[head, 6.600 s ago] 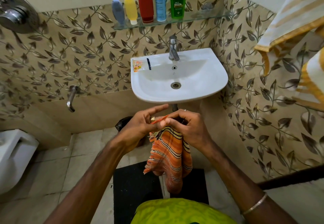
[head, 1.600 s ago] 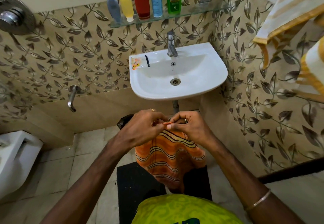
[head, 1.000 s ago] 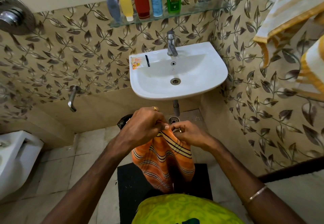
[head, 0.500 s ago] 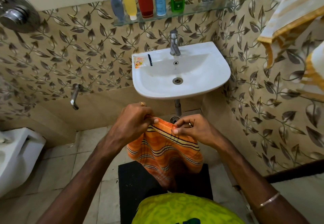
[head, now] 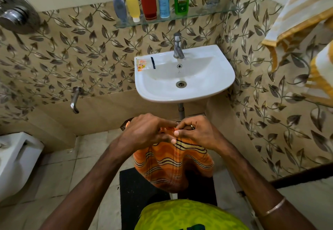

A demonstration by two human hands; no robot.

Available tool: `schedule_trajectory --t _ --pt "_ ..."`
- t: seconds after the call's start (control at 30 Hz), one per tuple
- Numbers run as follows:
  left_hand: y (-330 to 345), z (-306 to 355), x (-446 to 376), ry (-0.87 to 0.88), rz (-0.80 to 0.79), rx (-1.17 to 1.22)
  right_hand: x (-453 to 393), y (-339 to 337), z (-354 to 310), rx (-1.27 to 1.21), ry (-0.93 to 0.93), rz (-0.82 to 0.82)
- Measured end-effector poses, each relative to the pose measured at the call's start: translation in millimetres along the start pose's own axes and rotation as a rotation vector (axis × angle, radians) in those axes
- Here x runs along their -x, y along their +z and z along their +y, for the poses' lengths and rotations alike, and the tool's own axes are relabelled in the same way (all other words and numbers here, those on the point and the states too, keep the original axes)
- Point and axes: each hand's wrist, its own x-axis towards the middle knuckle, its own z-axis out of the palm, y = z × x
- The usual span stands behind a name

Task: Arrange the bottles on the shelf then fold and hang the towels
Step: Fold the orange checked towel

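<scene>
Room: leaf-patterned tiled wall point(head: 72, 53), white ceramic sink point(head: 212, 78).
Hands: left hand point(head: 146, 132) and right hand point(head: 198, 132) pinch orange striped cloth towel point(head: 173, 163).
Change: hands now closer together, towel bunched.

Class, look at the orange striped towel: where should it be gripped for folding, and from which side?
Grip the orange striped towel along its bunched top edge, from above, one of the hands at each end. It hangs limp below that edge, so holding there probably lets it drape straight.

both forearms extended forward and converging. left hand point(head: 146, 130) and right hand point(head: 196, 132) side by side, fingertips touching, fingers curled, each pinching the top edge of the orange towel point(head: 173, 165).
</scene>
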Motion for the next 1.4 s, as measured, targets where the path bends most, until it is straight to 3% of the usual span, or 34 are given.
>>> schedule_trajectory --t 0.13,0.37,1.1,1.4 --pt "-2.0 1.0 -0.7 0.052 0.146 -0.019 2.8 -2.7 0.0 -0.049 0.035 -0.001" --pt "-0.2 1.0 4.1 0.070 0.185 -0.001 5.1 -9.8 17.9 0.037 0.224 -0.197" --pt "-2.6 -15.8 13.1 -0.085 0.150 -0.163 7.4 -9.7 -5.0 0.155 0.017 0.071" --pt "12.3 5.4 0.3 0.122 0.126 0.245 7.1 -3.5 -17.2 0.149 -0.069 0.058"
